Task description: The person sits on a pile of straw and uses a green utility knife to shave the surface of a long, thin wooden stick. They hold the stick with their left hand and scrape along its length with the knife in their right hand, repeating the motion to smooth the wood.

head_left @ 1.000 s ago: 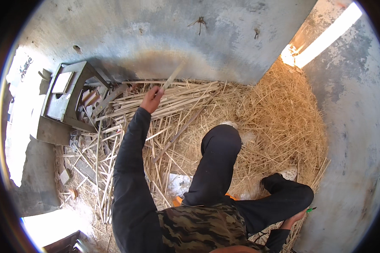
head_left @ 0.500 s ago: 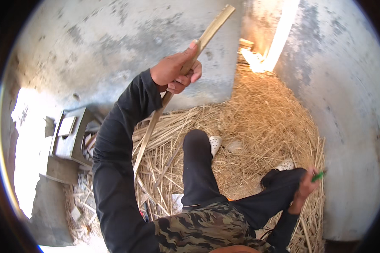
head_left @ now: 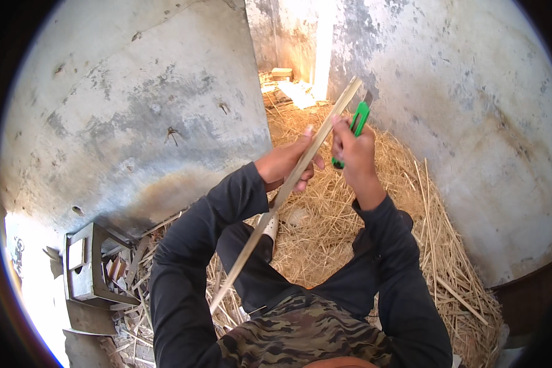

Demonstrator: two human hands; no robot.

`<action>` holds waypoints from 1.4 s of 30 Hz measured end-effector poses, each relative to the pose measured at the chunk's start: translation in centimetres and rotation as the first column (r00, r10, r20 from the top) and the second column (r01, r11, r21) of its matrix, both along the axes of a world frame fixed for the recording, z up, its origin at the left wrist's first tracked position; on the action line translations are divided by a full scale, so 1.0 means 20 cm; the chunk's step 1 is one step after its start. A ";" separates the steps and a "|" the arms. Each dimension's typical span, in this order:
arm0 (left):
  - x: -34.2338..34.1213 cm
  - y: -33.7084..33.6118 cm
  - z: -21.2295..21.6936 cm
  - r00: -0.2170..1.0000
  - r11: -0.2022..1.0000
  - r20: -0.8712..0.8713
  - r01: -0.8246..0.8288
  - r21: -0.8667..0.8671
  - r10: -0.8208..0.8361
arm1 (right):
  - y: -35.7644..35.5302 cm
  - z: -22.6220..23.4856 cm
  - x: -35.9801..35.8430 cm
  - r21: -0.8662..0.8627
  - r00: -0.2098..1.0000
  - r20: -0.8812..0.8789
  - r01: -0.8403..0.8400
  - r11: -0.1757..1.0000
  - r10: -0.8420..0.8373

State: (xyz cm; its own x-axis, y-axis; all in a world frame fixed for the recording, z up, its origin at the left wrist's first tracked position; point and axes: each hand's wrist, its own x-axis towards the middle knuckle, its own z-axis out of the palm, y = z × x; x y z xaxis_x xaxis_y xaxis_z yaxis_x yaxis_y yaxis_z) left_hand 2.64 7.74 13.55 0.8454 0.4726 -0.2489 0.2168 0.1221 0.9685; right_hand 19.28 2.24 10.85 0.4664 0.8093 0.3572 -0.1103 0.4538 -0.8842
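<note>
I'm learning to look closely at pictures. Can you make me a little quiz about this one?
1. True or false: the left hand holds a long pale strip.
2. What colour is the cutter in the right hand?
3. What covers the floor: A) straw, B) water, C) tiles?

Key: 1 true. 2 green. 3 A.

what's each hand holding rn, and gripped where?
Left hand grips the long bamboo strip a little above its middle. Right hand grips the green utility knife by its handle, blade end up beside the strip.
</note>
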 end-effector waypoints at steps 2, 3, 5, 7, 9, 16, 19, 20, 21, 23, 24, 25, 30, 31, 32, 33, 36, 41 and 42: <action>-0.03 0.05 -0.17 0.990 0.992 0.143 0.028 -0.121 -0.011 | 0.08 0.01 0.11 -0.028 0.990 -0.090 0.105 0.994 -0.107; -0.05 0.07 -0.30 0.991 0.992 0.131 0.039 -0.120 -0.023 | 0.11 0.02 0.19 -0.047 0.978 -0.128 0.163 0.986 -0.167; -0.13 0.03 -0.51 0.995 0.993 0.094 0.051 -0.104 -0.041 | 0.19 0.04 0.35 -0.094 0.961 -0.101 0.250 0.964 -0.259; -0.19 -0.14 -0.60 0.993 0.991 0.113 0.053 -0.120 -0.039 | 0.24 0.04 0.53 -0.059 0.956 -0.138 0.253 0.966 -0.259; -0.23 -0.19 -0.75 0.980 0.989 0.200 0.031 -0.146 -0.001 | 0.29 0.04 0.63 -0.043 0.965 -0.127 0.224 0.974 -0.228; -0.12 -0.26 -0.71 0.978 0.979 0.177 -0.071 -0.193 0.106 | 0.29 -0.06 0.54 -0.223 0.975 -0.014 0.211 0.952 -0.220; 0.00 -0.19 -0.70 0.967 0.975 0.199 -0.123 -0.184 0.159 | 0.29 -0.16 0.47 -0.238 0.994 0.017 0.110 0.965 -0.109; 0.03 -0.16 -0.71 0.962 0.975 0.216 -0.127 -0.183 0.166 | 0.31 -0.21 0.48 -0.232 0.991 0.092 0.121 0.965 -0.102; 0.04 -0.15 -0.73 0.965 0.977 0.197 -0.139 -0.163 0.171 | 0.34 -0.27 0.49 -0.204 0.975 0.198 0.146 0.968 -0.106; 0.05 -0.13 -0.76 0.970 0.980 0.163 -0.162 -0.114 0.179 | 0.37 -0.32 0.51 -0.133 0.908 0.401 0.185 0.974 -0.118; 0.06 -0.11 -0.76 0.967 0.972 0.144 -0.189 -0.142 0.209 | 0.35 -0.35 0.53 -0.146 0.822 0.561 0.207 0.967 -0.091; 0.06 -0.09 -0.76 0.962 0.960 0.125 -0.222 -0.170 0.244 | 0.30 -0.36 0.50 -0.156 0.710 0.702 0.224 0.962 -0.051; 0.09 0.00 -0.77 0.942 0.912 0.070 -0.296 -0.285 0.328 | 0.15 -0.58 0.38 -0.172 0.256 0.961 0.249 0.953 0.106; 0.09 0.00 -0.76 0.946 0.913 0.058 -0.291 -0.287 0.320 | 0.14 -0.61 0.36 -0.115 0.183 0.981 0.267 0.957 0.067; 0.09 0.00 -0.73 0.949 0.914 0.046 -0.285 -0.290 0.311 | 0.14 -0.61 0.35 -0.147 0.173 0.980 0.279 0.949 0.101; 0.09 -0.01 -0.71 0.953 0.915 0.034 -0.278 -0.293 0.301 | 0.15 -0.63 0.36 -0.122 0.159 0.984 0.266 0.956 0.081; 0.07 0.00 -0.69 0.971 0.939 0.037 -0.217 -0.266 0.235 | 0.15 -0.66 0.37 -0.060 0.141 0.990 0.223 0.973 0.028; 0.06 -0.03 -0.62 0.989 0.967 -0.013 -0.149 -0.208 0.150 | 0.17 -0.70 0.41 0.005 0.070 0.997 0.233 0.972 -0.022; 0.05 -0.06 -0.62 0.989 0.969 -0.023 -0.147 -0.200 0.145 | 0.21 -0.72 0.49 -0.082 0.124 0.991 0.329 0.941 0.043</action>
State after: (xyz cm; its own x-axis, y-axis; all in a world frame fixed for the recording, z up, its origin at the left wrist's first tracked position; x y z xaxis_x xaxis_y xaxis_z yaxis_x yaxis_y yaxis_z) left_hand 3.70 6.56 1.20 0.7685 0.5307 -0.3575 0.1896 0.3448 0.9193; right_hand 29.12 6.45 -3.59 -0.0103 0.9013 0.4330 0.9633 0.1251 -0.2376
